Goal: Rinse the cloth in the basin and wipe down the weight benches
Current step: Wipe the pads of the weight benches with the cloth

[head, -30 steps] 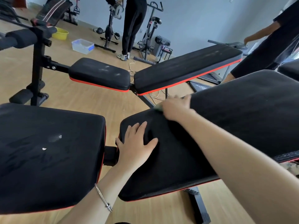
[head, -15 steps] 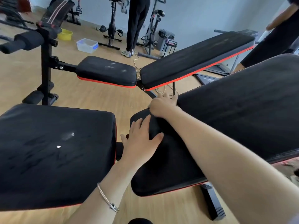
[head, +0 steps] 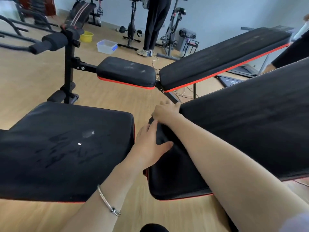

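The near weight bench has a black seat pad (head: 58,148) with smudges and white specks, and an inclined black back pad (head: 242,131). My left hand (head: 150,144) rests flat, fingers spread, on the low end of the back pad. My right hand (head: 165,111) lies knuckles up on that pad's far low corner, fingers curled over the edge. The cloth is hidden under it. A second bench stands beyond, with a dusty seat (head: 125,71) and a raised back pad (head: 225,56). A clear plastic basin (head: 107,46) sits on the floor far back.
A yellow bowl (head: 86,36) stands left of the clear basin. A person (head: 155,22) stands among exercise bikes (head: 132,27) at the back wall. Another person (head: 294,51) is at the right edge. The second bench's upright post with foam rollers (head: 68,64) rises at left. Cables lie on the wooden floor.
My right hand has slid left and toward me along the back pad's far edge to its low corner. The green cloth edge seen under it earlier is now hidden. The left hand stays put.
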